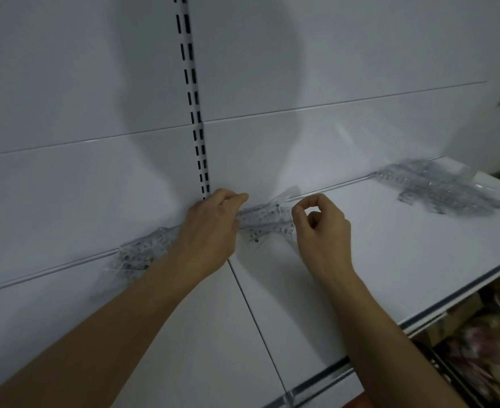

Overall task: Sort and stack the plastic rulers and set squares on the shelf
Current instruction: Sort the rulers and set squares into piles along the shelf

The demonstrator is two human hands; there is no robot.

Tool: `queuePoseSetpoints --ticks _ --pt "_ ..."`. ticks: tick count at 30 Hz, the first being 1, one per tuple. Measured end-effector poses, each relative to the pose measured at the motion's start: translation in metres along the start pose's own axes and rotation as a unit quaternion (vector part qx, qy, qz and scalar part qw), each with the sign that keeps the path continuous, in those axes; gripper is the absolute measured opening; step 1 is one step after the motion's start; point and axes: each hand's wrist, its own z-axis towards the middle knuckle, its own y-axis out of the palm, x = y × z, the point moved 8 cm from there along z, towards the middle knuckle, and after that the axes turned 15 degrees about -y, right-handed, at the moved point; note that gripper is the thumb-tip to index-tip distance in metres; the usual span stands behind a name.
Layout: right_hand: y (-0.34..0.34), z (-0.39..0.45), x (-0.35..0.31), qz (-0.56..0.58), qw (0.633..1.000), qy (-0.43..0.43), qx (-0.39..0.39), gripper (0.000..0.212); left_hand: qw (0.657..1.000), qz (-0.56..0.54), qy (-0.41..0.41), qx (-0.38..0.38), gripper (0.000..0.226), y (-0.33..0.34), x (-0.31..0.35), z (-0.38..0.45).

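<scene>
White panelled wall (pixel 331 69) (dimly lit), slotted upright (pixel 194 107).

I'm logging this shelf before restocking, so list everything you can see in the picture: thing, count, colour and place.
Middle ruler pile: one, clear plastic, at the back of the shelf between the hands.
Left ruler pile: one, clear, at the back of the shelf beside the left forearm.
Right ruler pile: one, clear, blurred, far right on the shelf.
Shelf: one, white, two boards meeting at a seam.
Back panel: white, behind the shelf.
Slotted upright: one, white with dark slots.
Goods below: blurred, lower right.
Left hand: on the middle pile's left end.
Right hand: fingers curled, at the pile's right end.
</scene>
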Motion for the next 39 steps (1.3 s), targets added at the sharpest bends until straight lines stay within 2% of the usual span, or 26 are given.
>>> queuePoseSetpoints --ticks 5,8,12,16,24,27,31,35,39 --pt "0.024 -0.008 -0.035 -0.084 0.982 -0.127 -0.113 0.006 0.999 0.003 -0.035 0.007 0.046 -0.038 -0.039 -0.024" --pt "0.044 -0.016 -0.075 -0.117 0.947 -0.233 -0.189 0.003 0.998 0.033 -0.053 0.024 0.05 -0.075 -0.069 -0.05" --pt "0.086 -0.025 -0.128 -0.145 0.888 -0.308 -0.309 0.02 0.992 0.084 -0.078 0.06 0.053 -0.128 -0.115 -0.096" --pt "0.144 -0.048 -0.201 -0.116 0.832 -0.385 -0.383 0.031 0.975 0.088 -0.18 0.095 0.059 -0.18 -0.183 -0.163" --pt "0.295 -0.157 -0.354 -0.014 0.712 -0.511 -0.482 0.038 0.91 0.139 -0.371 0.123 0.062 -0.286 -0.322 -0.333" --pt "0.352 -0.208 -0.415 0.014 0.679 -0.54 -0.497 0.039 0.889 0.152 -0.415 0.121 0.061 -0.329 -0.372 -0.395" --pt "0.423 -0.273 -0.489 0.052 0.661 -0.529 -0.53 0.041 0.874 0.147 -0.442 0.137 0.072 -0.387 -0.436 -0.467" --pt "0.486 -0.318 -0.535 0.048 0.663 -0.504 -0.552 0.046 0.854 0.143 -0.481 0.14 0.071 -0.42 -0.492 -0.514" --pt "0.534 -0.345 -0.566 0.025 0.648 -0.481 -0.59 0.055 0.853 0.13 -0.492 0.114 0.06 -0.442 -0.529 -0.531"
